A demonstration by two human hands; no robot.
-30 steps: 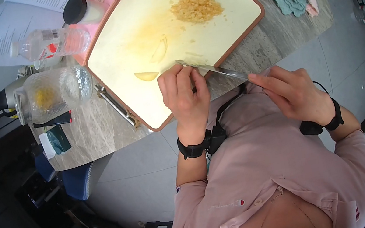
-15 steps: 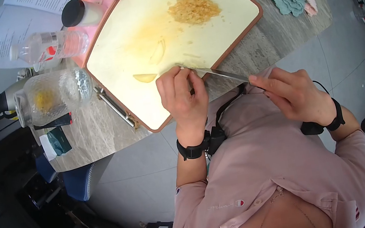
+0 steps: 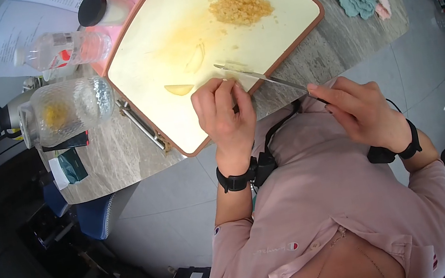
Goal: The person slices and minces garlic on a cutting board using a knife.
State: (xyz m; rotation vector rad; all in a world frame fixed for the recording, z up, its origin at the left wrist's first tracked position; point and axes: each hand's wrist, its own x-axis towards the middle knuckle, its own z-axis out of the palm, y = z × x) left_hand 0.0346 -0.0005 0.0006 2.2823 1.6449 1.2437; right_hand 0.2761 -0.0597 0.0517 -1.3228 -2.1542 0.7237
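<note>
Knife: slim, grey metallic blade, straight along most of its visible length and narrowing to a point. Surface smooth, with a dull sheen; a short dark portion shows beneath the right-hand fingers, rest of handle hidden in the grip. Position: tip and front part over the cream board, blade crossing its brown rim on the near side, handle end beyond the rim in front of the person.

Right hand: fingers wrapped on the handle, index finger extended along its top. Left hand: fingers bent and bunched, tips down at the board just beside the blade; whether they pin anything cannot be told, as the hand covers the spot.

Food on board: thin pale strips next to the blade near its tip; one pale yellow wedge, smooth, tapered, left of the left hand; one fainter curved slice above it. Pile at the far side: finely chopped, amber, moist-looking, stray bits around its edge.
</note>
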